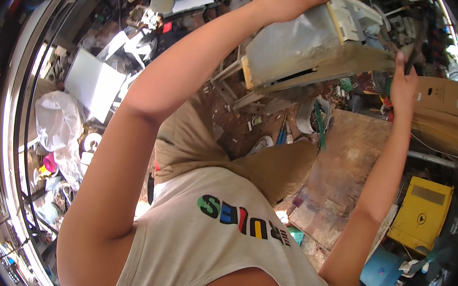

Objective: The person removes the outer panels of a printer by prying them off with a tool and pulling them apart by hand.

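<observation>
A boxy appliance casing (293,44) with a dull grey sheet panel and yellowed plastic edges rests tilted on a stool-like frame (226,87) in front of me. My left hand (286,2) grips its far upper edge, thumb laid along the plastic rim; the other fingers are partly out of view. To the right of the casing, my right hand (404,85) is closed round a dark, long tool (412,58). Its kind is unclear because it blends into the clutter. White plastic parts (359,18) show at the casing's right end.
A worn wooden board (343,159) lies right of my legs. Beyond it are cardboard boxes (447,109), a yellow case (420,214) and a blue container (381,270). A metal bucket (314,115) stands below the casing. Scrap, a white panel (94,83) and clear plastic bags (57,121) crowd the left.
</observation>
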Available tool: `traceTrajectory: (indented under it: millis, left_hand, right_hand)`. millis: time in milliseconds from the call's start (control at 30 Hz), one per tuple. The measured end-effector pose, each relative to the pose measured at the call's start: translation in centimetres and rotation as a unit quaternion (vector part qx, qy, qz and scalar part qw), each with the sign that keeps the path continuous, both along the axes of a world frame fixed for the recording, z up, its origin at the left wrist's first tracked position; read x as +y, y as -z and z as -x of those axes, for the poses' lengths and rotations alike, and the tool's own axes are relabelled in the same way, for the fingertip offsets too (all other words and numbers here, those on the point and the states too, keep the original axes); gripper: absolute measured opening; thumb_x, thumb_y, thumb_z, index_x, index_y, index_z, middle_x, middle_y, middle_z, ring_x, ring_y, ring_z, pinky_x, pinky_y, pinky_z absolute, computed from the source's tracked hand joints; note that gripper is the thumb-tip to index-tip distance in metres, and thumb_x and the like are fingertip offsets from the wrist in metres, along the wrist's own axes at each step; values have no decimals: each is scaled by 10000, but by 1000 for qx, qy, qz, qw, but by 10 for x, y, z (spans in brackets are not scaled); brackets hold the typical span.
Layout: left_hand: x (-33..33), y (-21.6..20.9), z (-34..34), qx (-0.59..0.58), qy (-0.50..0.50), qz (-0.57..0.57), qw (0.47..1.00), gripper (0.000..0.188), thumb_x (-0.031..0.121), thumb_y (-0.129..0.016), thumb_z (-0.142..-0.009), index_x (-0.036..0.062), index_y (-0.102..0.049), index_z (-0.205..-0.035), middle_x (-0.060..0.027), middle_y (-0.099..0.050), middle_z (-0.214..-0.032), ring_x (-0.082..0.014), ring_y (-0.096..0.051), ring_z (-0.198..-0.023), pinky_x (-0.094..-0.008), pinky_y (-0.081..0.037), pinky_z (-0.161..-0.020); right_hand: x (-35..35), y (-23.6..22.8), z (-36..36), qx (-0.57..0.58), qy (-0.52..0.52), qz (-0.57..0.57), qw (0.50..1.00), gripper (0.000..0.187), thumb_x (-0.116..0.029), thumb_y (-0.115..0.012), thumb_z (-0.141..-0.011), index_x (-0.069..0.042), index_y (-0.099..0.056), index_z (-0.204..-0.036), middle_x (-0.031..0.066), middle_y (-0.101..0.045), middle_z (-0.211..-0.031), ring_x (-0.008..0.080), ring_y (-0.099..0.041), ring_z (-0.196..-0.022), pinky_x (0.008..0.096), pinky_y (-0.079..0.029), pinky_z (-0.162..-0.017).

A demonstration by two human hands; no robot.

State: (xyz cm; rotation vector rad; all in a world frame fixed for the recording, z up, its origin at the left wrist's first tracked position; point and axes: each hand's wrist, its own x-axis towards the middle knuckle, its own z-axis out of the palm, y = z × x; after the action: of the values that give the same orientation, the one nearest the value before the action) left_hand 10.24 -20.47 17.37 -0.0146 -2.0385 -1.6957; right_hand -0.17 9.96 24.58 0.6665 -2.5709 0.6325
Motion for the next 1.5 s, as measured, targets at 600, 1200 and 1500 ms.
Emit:
traceTrajectory:
  millis: [600, 1200, 1500]
  left_hand:
    - [18, 26, -40, 92, -69, 194, 974, 1331, 429, -941, -483, -81, -182, -1449, -337, -343, -1376, -487, -369, -1301, -500, -336, -1102]
    - [66, 63, -143, 201, -158, 98, 962, 546, -36, -737, -725, 21, -610, -1252, -152, -600, -1043, -270, -596, -895, -338, -487, -803]
    - [74, 89, -158, 290, -119, -63, 947, 575, -54, -669, -739, 14, -516, -1290, -198, -534, -1177, -328, -539, -1072, -383, -448, -924]
  right_hand:
    - [-45, 4, -17, -44, -8, -159, 986, 678, -639, -404, -972, -39, -641, -1180, 216, -643, -1064, 369, -609, -1057, 426, -451, -916]
    - [-55, -3, -26, -93, -20, -118, 988, 683, -603, -434, -983, 37, -583, -1170, 268, -608, -1129, 411, -563, -1103, 396, -399, -988]
    - [-52, 9, -27, -52, -17, -98, 994, 639, -573, -428, -999, 32, -576, -1142, 241, -591, -1124, 384, -560, -1061, 394, -414, -948]
